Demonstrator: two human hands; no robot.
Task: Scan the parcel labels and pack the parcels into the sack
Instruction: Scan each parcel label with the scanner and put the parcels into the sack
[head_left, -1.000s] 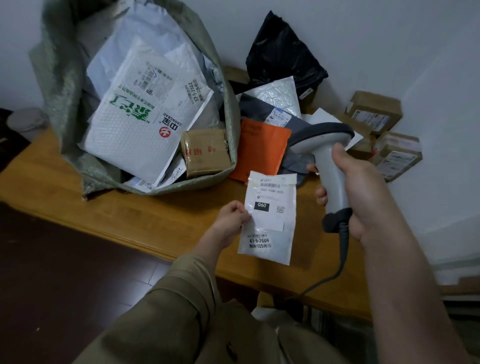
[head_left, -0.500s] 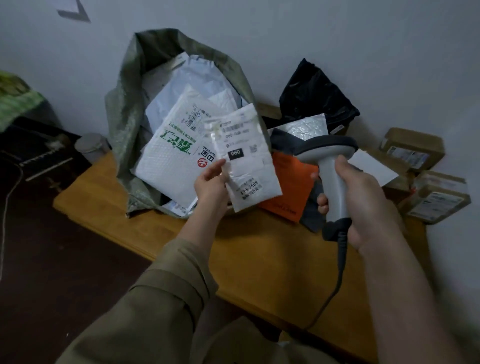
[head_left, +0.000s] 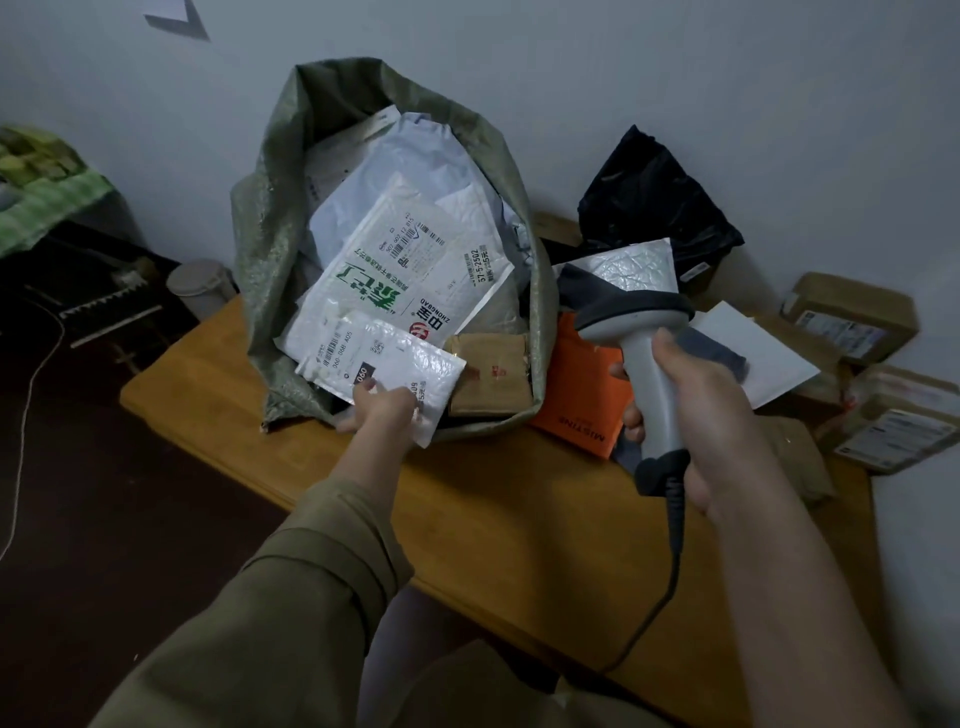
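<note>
Left hand (head_left: 382, 408): fingers closed on a small white bubble mailer (head_left: 382, 366), label up, at the mouth of the green woven sack (head_left: 270, 218), over a larger white mailer with green print (head_left: 400, 283). Right hand (head_left: 696, 410): wrapped around the grey corded barcode scanner (head_left: 641, 358), above the wooden table (head_left: 493, 499). Orange flat parcel (head_left: 582, 392) just right of the sack; brown cardboard boxes (head_left: 857, 317) far right.

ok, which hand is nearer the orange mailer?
Right. The right hand holds the scanner just over the orange mailer; the left hand is at the sack's mouth.
</note>
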